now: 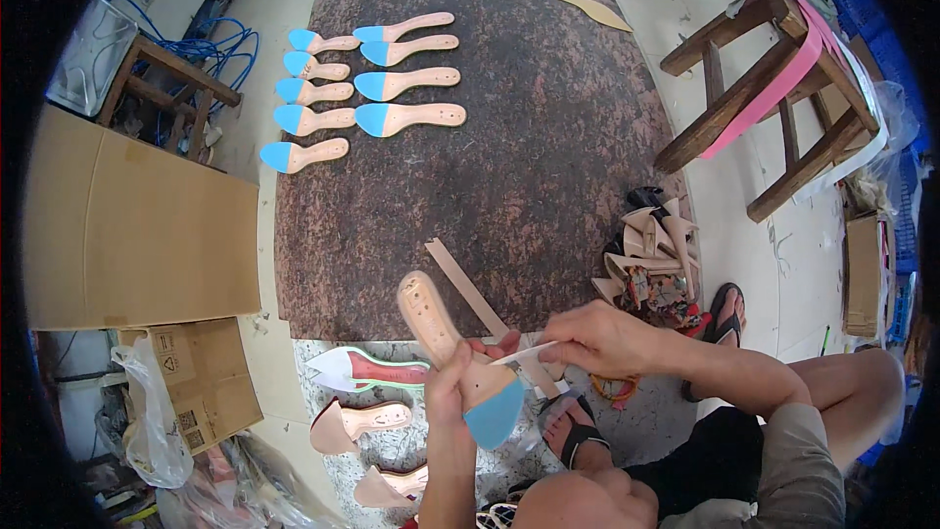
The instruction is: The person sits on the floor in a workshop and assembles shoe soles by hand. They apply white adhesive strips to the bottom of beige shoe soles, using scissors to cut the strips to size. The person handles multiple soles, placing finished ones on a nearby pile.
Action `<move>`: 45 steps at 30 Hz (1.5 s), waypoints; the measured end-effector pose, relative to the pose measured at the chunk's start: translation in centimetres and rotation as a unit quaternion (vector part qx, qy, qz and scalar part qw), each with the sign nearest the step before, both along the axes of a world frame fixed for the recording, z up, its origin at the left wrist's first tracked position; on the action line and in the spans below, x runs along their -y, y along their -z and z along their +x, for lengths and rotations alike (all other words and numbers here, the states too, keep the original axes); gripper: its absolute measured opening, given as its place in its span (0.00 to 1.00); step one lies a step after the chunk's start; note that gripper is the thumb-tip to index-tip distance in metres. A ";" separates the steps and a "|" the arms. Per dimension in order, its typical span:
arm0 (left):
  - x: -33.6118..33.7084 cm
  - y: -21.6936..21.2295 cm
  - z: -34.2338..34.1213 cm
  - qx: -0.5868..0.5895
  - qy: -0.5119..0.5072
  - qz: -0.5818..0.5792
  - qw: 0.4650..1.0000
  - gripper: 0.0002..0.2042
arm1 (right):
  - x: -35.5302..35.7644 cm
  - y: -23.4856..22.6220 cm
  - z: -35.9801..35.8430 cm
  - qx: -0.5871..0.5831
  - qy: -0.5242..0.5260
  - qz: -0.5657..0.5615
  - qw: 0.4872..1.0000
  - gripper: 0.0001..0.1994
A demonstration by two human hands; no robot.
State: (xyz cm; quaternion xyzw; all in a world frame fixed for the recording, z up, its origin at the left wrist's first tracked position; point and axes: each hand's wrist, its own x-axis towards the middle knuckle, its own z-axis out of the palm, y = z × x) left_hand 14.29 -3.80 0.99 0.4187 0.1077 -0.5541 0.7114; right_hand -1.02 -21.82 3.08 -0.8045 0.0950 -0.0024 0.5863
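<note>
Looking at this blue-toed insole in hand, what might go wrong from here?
The pale strip pinched by the right hand at the edge of the insole might crease if pulled unevenly. The left hand holds the insole up in the air, so it could slip. The left forearm looks close to a beige shoe piece and might nudge it.

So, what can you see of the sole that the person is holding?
The sole is tan and slim, with a rounded heel, a narrower waist and a broad blue toe tapering to a blunt tip. Small dark marks dot the heel. It looks smooth; I can't tell the material. It slants in the air, heel up and left in the picture. The left hand grips its middle, while the right hand pinches a pale strip at its side.
</note>
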 end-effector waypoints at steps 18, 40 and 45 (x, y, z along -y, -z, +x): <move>1.2 -3.1 -2.4 0.195 -0.127 0.099 0.967 0.10 | -1.7 -3.2 -0.9 0.010 0.040 0.053 0.998 0.11; 2.9 -1.1 -3.2 0.071 -0.107 -0.058 0.990 0.08 | 0.9 -2.1 -1.3 -0.112 0.136 0.141 0.974 0.11; 3.0 -0.4 -2.5 0.017 -0.143 -0.078 0.987 0.09 | 0.0 0.4 -2.2 -0.092 0.248 0.158 0.951 0.12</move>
